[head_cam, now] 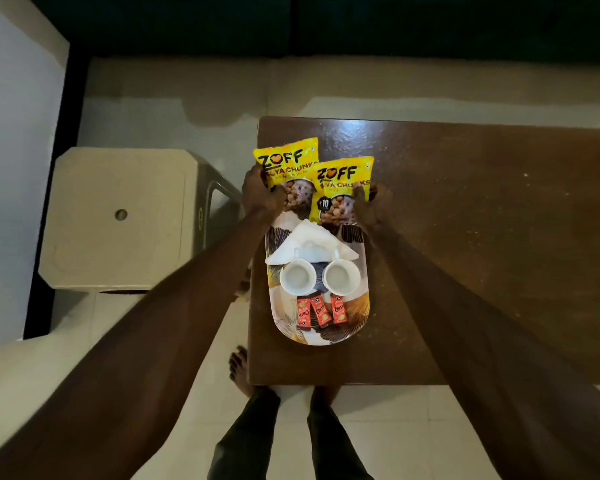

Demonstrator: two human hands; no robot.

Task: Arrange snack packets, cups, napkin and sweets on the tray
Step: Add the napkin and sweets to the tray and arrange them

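we judge the task close to finished. the tray (pixel 363 306) lies lengthwise on the dark wooden counter (pixel 482 237), near its left edge, and everything the task names appears to be on it. at the near end three red sweets (pixel 321 311) lie side by side. just beyond them two white cups (pixel 317 276) stand upright next to each other, both looking empty. the folded white napkin (pixel 309 239) sits behind the cups, its near edge tucked partly under them.

at the far end are the two yellow snack packets (pixel 312 181), overlapping, the right one laid over the left one's corner. their tops reach past the tray's far end over the counter. our left hand (pixel 262 195) grips the left packet at its outer edge, fingers closed round it; our right hand (pixel 369 206) does the same on the right packet's outer edge.

what seems left is only the packets: squaring them up, perhaps drawing them back so they sit fully on the tray, then letting go. we cannot tell whether they already rest flat or are partly lifted.
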